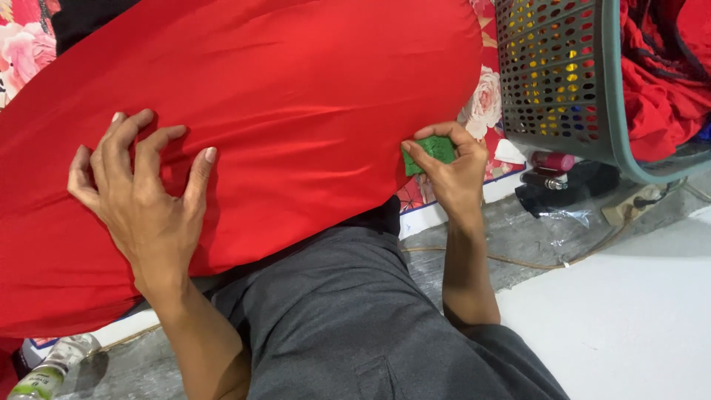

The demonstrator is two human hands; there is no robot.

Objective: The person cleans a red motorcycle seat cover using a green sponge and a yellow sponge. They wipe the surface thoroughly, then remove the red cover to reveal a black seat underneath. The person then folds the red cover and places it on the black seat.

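Note:
A big red pillow or cushion [296, 96] in smooth red cloth lies across my lap and fills the upper left of the view. My left hand [141, 196] presses down on its near side with fingers spread and bent, holding nothing. My right hand [448, 167] is at the cushion's right end, fingers pinched on a small green piece [432, 152] of rough material held against the red cloth edge. My grey trousers [355, 318] show below the cushion.
A grey-green perforated plastic basket [563, 74] with red cloth [659, 81] in it stands at upper right. Beside it on the floor lie small tubes [552, 170], a power strip [629, 207] and a cable. A floral sheet [485, 104] lies under the cushion. A plastic bottle [48, 370] lies at lower left.

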